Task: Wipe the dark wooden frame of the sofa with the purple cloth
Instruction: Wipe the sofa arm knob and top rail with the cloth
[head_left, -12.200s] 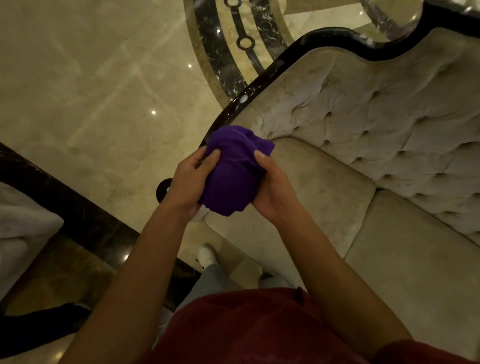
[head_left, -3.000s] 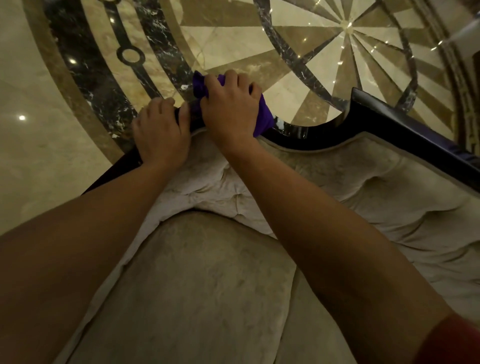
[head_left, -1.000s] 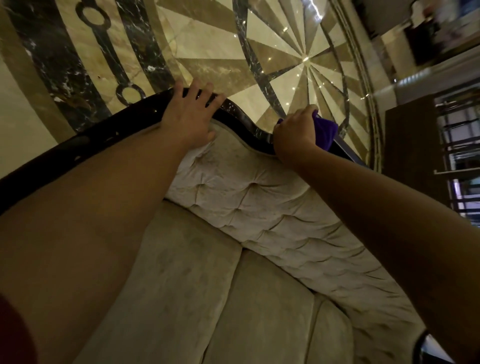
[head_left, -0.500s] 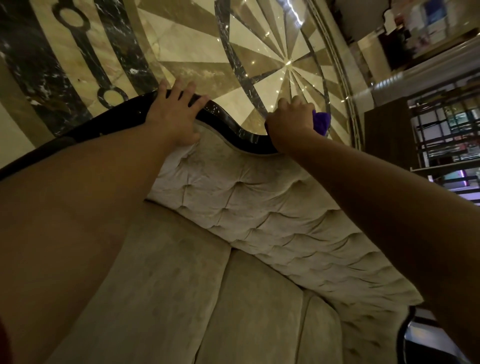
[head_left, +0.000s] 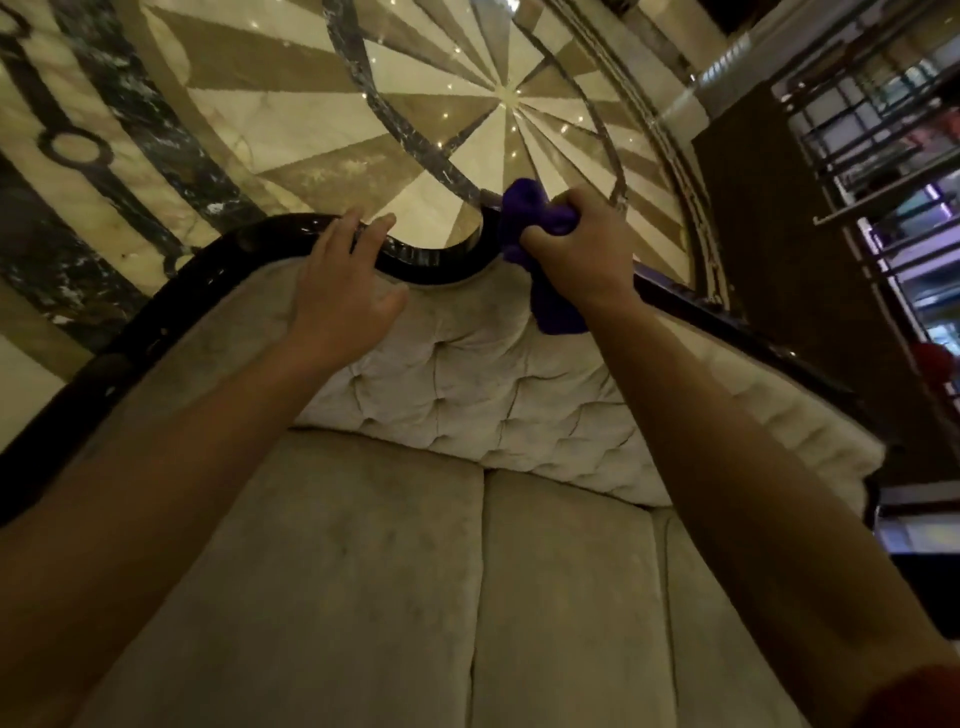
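Right hand (head_left: 576, 244) fisted around purple cloth (head_left: 524, 208), fingers clamped on the wad, pressing it onto dark wooden frame (head_left: 171, 291) at the point where the far crest rail dips and rises again. Bunched rather than flat: probably to get into the curved notch of the moulding. Loose tail of cloth hanging down over the tufted backrest (head_left: 467, 374), below the wrist.

Left hand (head_left: 343, 286) flat on the backrest's top edge, fingers (head_left: 363, 234) apart and straight, tips over the frame just left of the dip. Holding nothing; likely bracing for the long lean over the seat cushions (head_left: 363, 571).

Mid-task by the look of it: rail running right from the cloth probably not yet wiped. Gloss too dim to tell clean from dusty.

Patterned marble floor (head_left: 311, 104) beyond the sofa back; dark cabinet (head_left: 753, 208) far right.
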